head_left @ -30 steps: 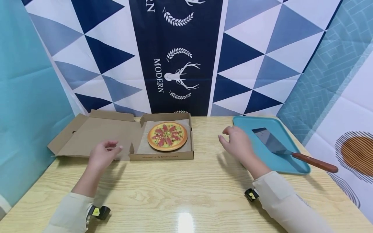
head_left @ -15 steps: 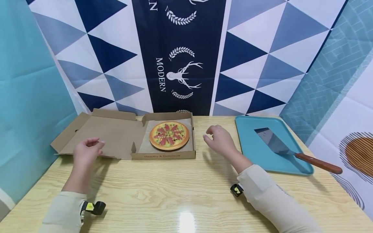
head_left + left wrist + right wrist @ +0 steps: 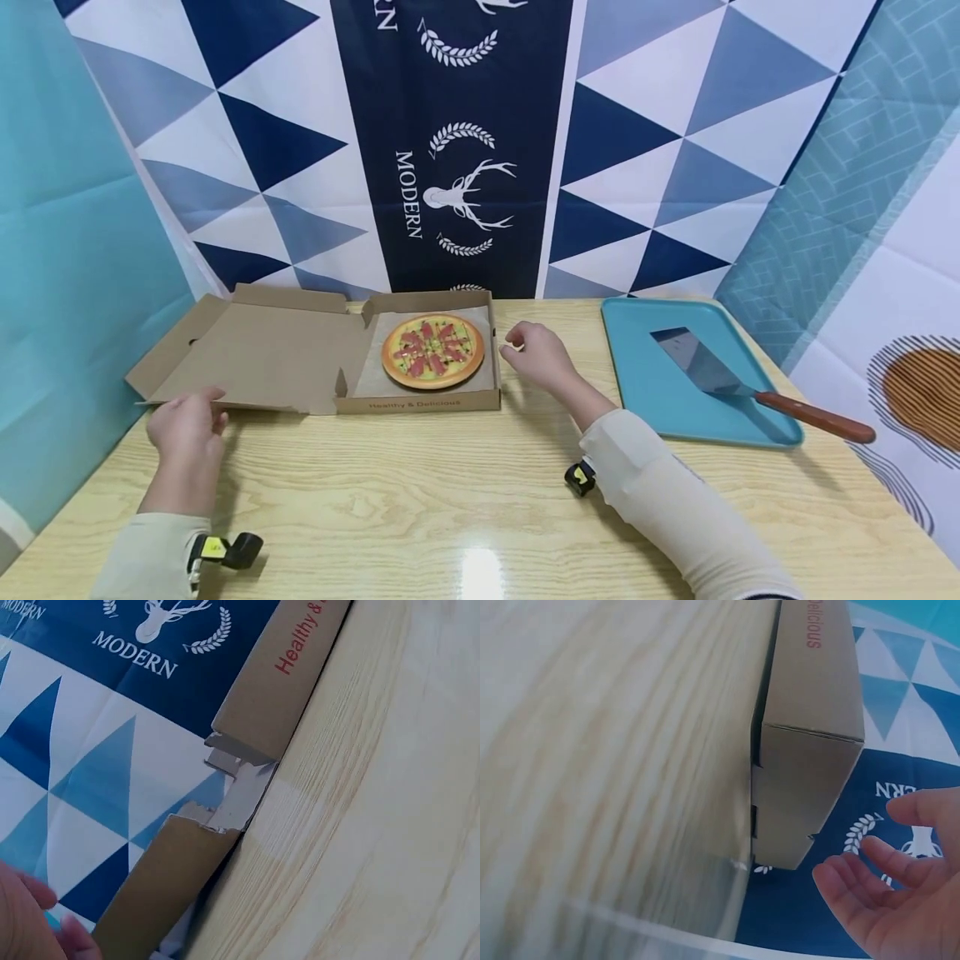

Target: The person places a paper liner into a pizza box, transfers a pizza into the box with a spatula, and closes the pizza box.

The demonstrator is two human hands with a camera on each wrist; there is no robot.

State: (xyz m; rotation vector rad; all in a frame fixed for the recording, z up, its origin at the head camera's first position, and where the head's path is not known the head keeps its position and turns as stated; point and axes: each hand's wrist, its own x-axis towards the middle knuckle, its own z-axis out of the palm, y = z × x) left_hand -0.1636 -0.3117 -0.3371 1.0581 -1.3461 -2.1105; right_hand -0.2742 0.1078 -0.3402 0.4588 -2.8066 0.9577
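Note:
An unfolded cardboard pizza box [image 3: 417, 403] lies on the table, with a small round pizza [image 3: 432, 351] on paper in its right half. Its lid [image 3: 262, 350] is spread flat to the left. My left hand [image 3: 189, 429] is at the lid's front left edge, fingertips overlapping that edge in the head view; in the left wrist view, its fingers [image 3: 75, 937] are beside the brown side. Just off the box's right wall is my right hand [image 3: 542, 360]. The right wrist view has its fingers [image 3: 892, 862] loosely bent, apart from the cardboard and holding nothing.
To the right stands a blue tray [image 3: 637, 392]. A metal spatula [image 3: 705, 367] rests on it, its wooden handle [image 3: 816, 416] sticking out past the tray's right edge. Patterned cloth [image 3: 465, 150] hangs behind the wooden table [image 3: 390, 500].
My left hand has moved left and toward me, from over the lid to its front left edge. My right hand has moved left from beside the tray to the box's right wall.

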